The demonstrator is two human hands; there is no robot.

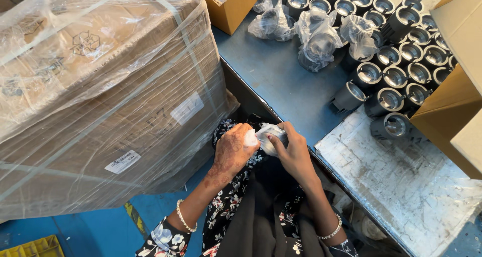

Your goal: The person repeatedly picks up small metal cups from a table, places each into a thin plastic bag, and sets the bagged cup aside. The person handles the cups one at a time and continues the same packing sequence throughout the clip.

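Note:
Both hands meet over my lap at the edge of a blue worktable (281,81). My left hand (232,151) and my right hand (293,154) together grip a small dark part wrapped in a clear plastic bag (268,136). Fingers of both hands pinch the bag's crumpled plastic. On the table beyond lie several dark cylindrical metal parts (396,71) standing in rows, open ends up. A few more bagged parts (316,38) rest near the table's far side.
A large stack of cardboard boxes wrapped in clear film (100,86) fills the left. Open cardboard boxes stand at the top (233,8) and at the right (452,111). A worn white board (401,181) covers the table's near right. The blue floor holds a yellow crate (35,247).

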